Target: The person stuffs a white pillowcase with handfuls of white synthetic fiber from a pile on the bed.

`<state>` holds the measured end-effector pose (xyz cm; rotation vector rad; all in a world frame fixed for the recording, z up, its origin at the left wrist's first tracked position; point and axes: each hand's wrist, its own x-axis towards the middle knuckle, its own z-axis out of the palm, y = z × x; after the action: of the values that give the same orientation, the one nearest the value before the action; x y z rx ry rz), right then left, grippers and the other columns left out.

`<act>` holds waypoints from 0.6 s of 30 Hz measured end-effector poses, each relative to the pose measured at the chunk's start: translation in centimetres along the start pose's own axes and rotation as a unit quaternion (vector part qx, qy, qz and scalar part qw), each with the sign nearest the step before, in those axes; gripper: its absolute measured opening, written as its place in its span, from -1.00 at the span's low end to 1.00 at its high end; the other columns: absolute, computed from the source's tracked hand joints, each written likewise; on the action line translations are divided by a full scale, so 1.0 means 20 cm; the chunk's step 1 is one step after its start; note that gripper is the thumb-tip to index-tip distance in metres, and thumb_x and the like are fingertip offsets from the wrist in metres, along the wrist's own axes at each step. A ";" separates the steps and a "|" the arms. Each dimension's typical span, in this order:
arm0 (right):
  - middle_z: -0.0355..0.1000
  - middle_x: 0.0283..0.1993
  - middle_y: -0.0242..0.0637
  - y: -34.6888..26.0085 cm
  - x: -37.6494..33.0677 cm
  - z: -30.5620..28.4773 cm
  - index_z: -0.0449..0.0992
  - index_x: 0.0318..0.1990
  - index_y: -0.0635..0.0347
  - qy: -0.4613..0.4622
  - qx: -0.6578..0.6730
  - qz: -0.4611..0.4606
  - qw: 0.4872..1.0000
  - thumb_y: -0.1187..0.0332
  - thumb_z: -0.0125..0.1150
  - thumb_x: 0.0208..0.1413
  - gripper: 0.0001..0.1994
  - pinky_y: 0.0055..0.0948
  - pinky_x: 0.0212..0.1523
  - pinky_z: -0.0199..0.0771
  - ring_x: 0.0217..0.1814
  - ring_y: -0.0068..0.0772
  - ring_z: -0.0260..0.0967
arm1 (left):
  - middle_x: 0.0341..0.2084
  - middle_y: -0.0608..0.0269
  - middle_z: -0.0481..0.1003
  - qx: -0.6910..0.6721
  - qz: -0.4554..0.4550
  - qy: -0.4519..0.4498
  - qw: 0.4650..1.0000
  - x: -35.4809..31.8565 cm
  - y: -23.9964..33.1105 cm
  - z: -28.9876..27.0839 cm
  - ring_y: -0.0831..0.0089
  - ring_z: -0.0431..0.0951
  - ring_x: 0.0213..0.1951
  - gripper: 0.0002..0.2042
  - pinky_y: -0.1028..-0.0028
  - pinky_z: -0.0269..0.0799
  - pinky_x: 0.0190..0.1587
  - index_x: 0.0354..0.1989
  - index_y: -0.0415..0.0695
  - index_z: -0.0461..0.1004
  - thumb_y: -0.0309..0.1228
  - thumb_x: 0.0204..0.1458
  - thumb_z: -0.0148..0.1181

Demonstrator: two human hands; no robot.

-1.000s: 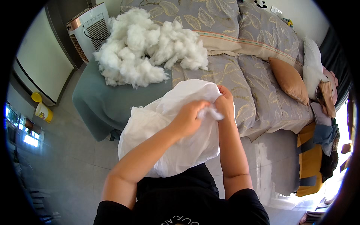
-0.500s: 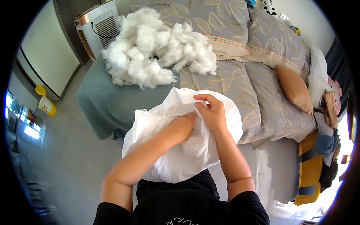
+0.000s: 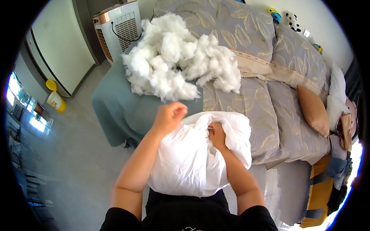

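Both hands point(image 3: 192, 125) grip a white fabric case point(image 3: 192, 161) near loose stuffing point(image 3: 177, 61)

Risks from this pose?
1. Right hand alone pinches the white cover at a bunched fold; the left hand is lifted clear, so that grip may slip.
2. The loose stuffing pile reaches toward the bed edge; clumps may roll off.

Bright daylight, soft shadows, fisheye-bent edges (dark rim)
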<state>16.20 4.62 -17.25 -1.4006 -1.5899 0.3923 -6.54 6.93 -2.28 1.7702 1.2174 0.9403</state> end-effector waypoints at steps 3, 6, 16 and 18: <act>0.38 -0.30 -0.16 -0.12 0.05 0.05 0.44 -0.36 0.24 -0.006 0.000 -0.002 1.000 0.63 0.05 -0.13 -0.85 -0.40 -0.19 0.34 -0.22 -0.15 0.36 | -0.02 0.01 0.35 0.089 0.040 0.144 0.985 0.27 -0.27 0.00 0.25 0.54 -0.26 -0.68 0.33 0.44 -0.22 -0.10 -0.13 0.43 -0.46 -0.09 0.18; 0.37 -0.29 -0.17 -0.10 0.05 0.08 0.44 -0.37 0.24 -0.002 0.039 0.042 0.998 0.63 0.05 -0.14 -0.85 -0.40 -0.18 0.34 -0.22 -0.15 0.36 | 0.21 0.00 0.08 0.241 0.057 0.153 0.957 0.47 -0.36 0.07 0.12 0.53 -0.24 -0.56 0.29 0.44 -0.23 0.01 0.00 0.36 -0.39 -0.13 0.24; 0.39 -0.32 -0.20 -0.13 0.05 0.01 0.47 -0.38 0.23 -0.025 0.082 0.080 0.993 0.57 0.10 -0.13 -0.89 -0.43 -0.20 0.34 -0.23 -0.24 0.37 | -0.19 0.13 0.45 0.270 0.023 0.036 0.962 0.74 -0.64 0.18 0.32 0.50 -0.28 -0.74 0.35 0.41 -0.26 -0.22 -0.03 0.50 -0.54 -0.15 0.12; 0.41 -0.35 -0.21 -0.12 0.06 -0.04 0.49 -0.38 0.23 -0.042 0.103 0.086 0.990 0.52 0.15 -0.11 -0.91 -0.44 -0.21 0.34 -0.25 -0.28 0.37 | -0.38 0.21 0.51 -0.024 -0.056 0.020 0.998 0.66 -0.26 0.06 0.45 0.51 -0.38 -0.73 0.45 0.41 -0.38 -0.25 -0.11 0.49 -0.65 -0.15 0.01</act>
<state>15.60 4.68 -14.48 -1.3794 -1.4530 0.7053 -3.89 20.56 -5.61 1.6345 1.2947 0.9360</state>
